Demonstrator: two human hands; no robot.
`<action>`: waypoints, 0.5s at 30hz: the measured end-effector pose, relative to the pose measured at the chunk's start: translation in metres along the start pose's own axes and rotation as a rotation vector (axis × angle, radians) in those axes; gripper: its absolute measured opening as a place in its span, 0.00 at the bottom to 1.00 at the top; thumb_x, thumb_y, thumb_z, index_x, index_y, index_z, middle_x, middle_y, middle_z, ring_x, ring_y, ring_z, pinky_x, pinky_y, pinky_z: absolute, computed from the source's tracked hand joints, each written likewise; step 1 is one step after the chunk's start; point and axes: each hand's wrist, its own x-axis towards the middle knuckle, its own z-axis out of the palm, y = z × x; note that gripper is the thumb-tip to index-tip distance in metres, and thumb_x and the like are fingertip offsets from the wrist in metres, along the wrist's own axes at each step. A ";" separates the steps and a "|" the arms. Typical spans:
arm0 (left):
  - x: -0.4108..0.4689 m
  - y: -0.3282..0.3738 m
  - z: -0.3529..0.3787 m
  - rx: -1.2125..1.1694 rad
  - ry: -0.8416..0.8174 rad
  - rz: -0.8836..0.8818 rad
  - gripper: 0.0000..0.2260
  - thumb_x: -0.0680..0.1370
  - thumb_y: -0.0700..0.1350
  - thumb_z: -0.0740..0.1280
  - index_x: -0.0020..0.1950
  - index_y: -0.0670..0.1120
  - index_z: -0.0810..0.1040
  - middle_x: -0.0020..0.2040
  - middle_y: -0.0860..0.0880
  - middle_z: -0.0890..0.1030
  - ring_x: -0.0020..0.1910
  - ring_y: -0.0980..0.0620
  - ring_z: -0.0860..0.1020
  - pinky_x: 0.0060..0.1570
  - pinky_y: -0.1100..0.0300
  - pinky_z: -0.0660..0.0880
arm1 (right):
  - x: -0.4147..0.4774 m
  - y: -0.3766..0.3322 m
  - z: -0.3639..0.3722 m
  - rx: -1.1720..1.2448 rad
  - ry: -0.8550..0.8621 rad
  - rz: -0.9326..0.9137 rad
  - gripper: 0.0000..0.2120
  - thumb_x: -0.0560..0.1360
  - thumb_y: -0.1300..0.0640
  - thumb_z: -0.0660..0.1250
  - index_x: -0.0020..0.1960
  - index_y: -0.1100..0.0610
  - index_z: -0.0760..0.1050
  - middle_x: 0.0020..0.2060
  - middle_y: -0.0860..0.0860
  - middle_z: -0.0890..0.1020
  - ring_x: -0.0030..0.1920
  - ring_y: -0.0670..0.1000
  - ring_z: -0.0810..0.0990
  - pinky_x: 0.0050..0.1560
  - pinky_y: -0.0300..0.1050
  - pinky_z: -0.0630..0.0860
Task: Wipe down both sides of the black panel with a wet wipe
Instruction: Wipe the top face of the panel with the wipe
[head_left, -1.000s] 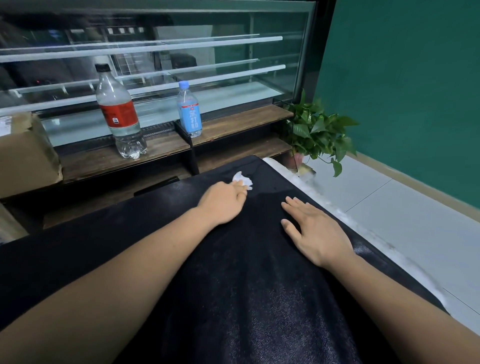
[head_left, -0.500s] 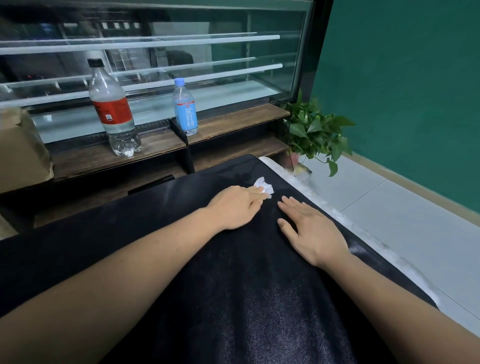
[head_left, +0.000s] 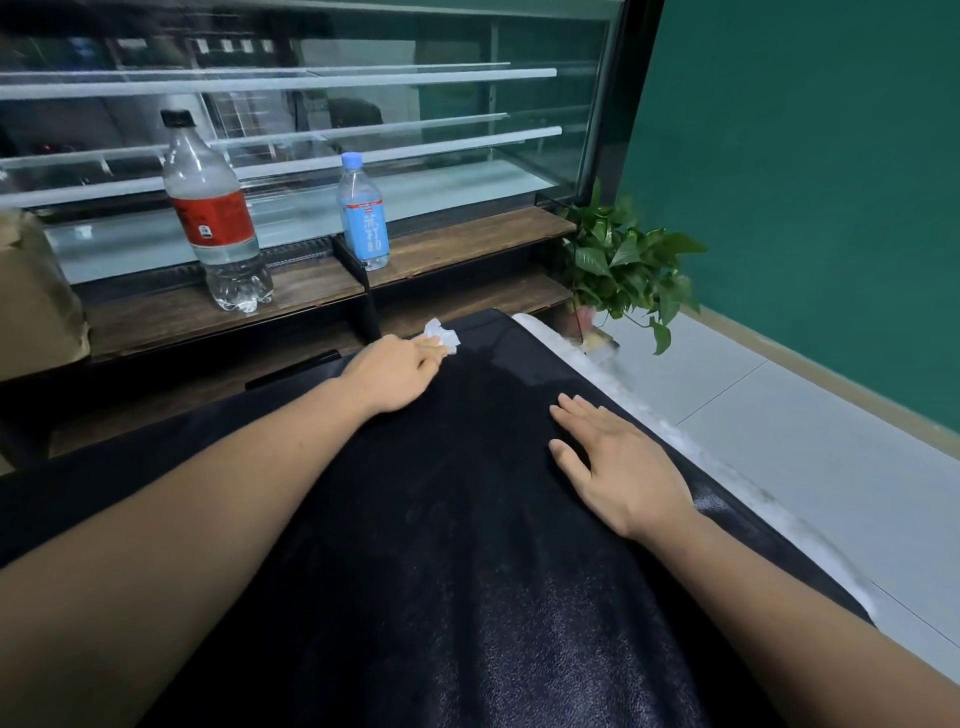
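Observation:
A large black panel (head_left: 467, 519) lies flat in front of me and fills the lower part of the view. My left hand (head_left: 395, 371) grips a crumpled white wet wipe (head_left: 441, 335) and presses it onto the panel near its far edge. My right hand (head_left: 618, 467) lies flat on the panel near its right edge, fingers straight and holding nothing. A damp sheen shows on the panel near its far right corner.
Beyond the panel stands a wooden shelf (head_left: 467, 244) with a red-labelled bottle (head_left: 213, 218) and a blue-labelled bottle (head_left: 362, 213), in front of a glass display case. A potted plant (head_left: 623, 265) sits right of the far corner, a cardboard box (head_left: 36, 301) at left. White tiled floor (head_left: 805, 441) lies to the right.
My left hand has slid the wipe from near my right hand back to the left and farther away, toward the panel's far edge. My right hand has stayed flat in place.

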 end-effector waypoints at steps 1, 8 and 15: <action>0.001 -0.005 -0.001 0.010 0.010 -0.011 0.20 0.86 0.56 0.52 0.73 0.64 0.77 0.75 0.51 0.75 0.68 0.41 0.78 0.67 0.50 0.75 | 0.000 0.000 0.000 0.000 0.000 0.002 0.31 0.84 0.34 0.45 0.82 0.43 0.62 0.82 0.38 0.59 0.81 0.37 0.52 0.82 0.39 0.49; 0.008 -0.021 0.000 0.026 0.014 -0.129 0.22 0.87 0.54 0.50 0.76 0.53 0.76 0.77 0.49 0.73 0.68 0.39 0.77 0.68 0.50 0.73 | 0.001 -0.001 0.000 0.003 -0.006 0.006 0.30 0.84 0.34 0.46 0.82 0.43 0.62 0.82 0.38 0.59 0.82 0.37 0.52 0.82 0.39 0.48; 0.018 0.011 0.010 -0.046 0.078 -0.210 0.24 0.87 0.54 0.50 0.72 0.45 0.79 0.68 0.38 0.80 0.63 0.35 0.78 0.62 0.49 0.74 | 0.001 -0.001 -0.001 -0.004 -0.008 -0.004 0.30 0.84 0.35 0.46 0.83 0.44 0.62 0.82 0.40 0.60 0.82 0.38 0.53 0.82 0.40 0.49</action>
